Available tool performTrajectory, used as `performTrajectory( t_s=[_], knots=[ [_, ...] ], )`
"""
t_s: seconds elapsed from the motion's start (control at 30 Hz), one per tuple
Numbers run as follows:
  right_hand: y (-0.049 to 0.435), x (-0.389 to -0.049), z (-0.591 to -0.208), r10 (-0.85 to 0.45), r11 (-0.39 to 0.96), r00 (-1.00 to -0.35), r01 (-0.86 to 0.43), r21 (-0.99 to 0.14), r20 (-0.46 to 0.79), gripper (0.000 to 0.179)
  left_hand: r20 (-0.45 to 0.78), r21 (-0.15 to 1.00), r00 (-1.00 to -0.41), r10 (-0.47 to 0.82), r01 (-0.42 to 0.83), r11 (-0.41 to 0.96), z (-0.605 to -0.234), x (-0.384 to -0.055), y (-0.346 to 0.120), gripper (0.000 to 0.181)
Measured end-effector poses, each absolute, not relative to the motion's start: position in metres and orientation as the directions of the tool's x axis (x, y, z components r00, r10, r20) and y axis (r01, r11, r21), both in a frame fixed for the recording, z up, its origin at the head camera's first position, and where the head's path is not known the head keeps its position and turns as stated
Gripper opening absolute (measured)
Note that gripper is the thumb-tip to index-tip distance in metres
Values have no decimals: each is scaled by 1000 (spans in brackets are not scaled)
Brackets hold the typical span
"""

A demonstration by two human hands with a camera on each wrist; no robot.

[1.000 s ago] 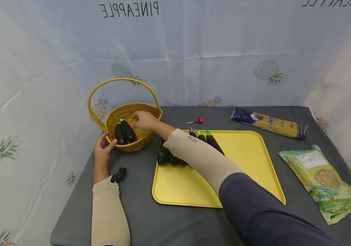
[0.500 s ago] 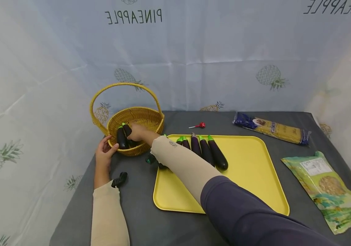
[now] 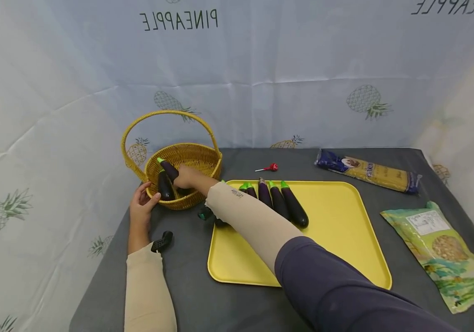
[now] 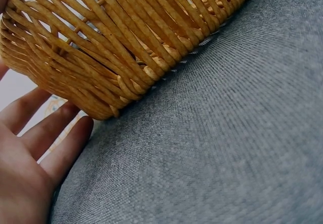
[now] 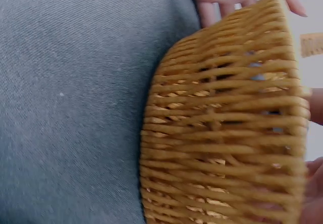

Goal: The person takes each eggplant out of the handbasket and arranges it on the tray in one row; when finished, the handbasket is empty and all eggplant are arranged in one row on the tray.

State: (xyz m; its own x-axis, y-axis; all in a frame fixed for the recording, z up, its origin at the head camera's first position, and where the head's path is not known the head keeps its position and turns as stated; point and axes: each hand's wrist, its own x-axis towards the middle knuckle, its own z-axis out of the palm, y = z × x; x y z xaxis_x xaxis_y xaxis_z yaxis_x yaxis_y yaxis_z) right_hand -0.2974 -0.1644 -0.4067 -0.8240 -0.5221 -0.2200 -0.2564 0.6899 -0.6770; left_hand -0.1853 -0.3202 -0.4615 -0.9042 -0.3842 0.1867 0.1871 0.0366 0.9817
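Note:
A yellow wicker basket (image 3: 197,154) with a tall handle stands at the back left of the table. My left hand (image 3: 140,210) holds its near left rim; in the left wrist view, spread fingers (image 4: 68,143) lie along the outer wall. Inside, my right hand (image 3: 189,179) grips a dark eggplant (image 3: 168,169), its green stem end tilted up toward the left rim. Another eggplant (image 3: 165,186) lies beside it, and a dark shape under the right hand is mostly hidden. In the right wrist view the basket wall (image 5: 227,123) covers much of that hand.
A yellow tray (image 3: 336,221) bears several eggplants (image 3: 294,205), partly covered by the right forearm. Behind it lies a red lollipop (image 3: 273,167). To the right are a long pasta packet (image 3: 371,171) and a green bag (image 3: 444,249). A patterned cloth hangs behind the table.
My right hand has come down into the basket and taken hold of the right-hand eggplant, whose stem end has since risen and swung left. My left hand stays on the rim.

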Motion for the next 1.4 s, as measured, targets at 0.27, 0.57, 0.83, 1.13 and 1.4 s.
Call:
performTrajectory(
  t_s=[0.27,0.57,0.83,1.13,1.4],
  knots=[
    [-135,-300,-385,-510,629,-829,-174,-758,-232,60,163,986,-908,-386,160,40,-460,-185,-319,52],
    [-97,-292,-360,-559,586,-792,-169,-792,-244,68,169,984,-902,-397,178,14,-461,-182,-322,51],
    [-43,-277,-360,-578,571,-800,-252,-781,-164,70,163,986,-911,-380,167,21,-460,-181,-321,52],
    [20,-260,-368,-518,547,-843,-196,-814,-145,68,155,987,-908,-389,160,19,-460,-181,-319,53],
    [86,-252,-377,-411,513,-893,-62,-856,-181,73,158,984,-908,-388,177,-12,-475,-191,-327,51]
  ],
)
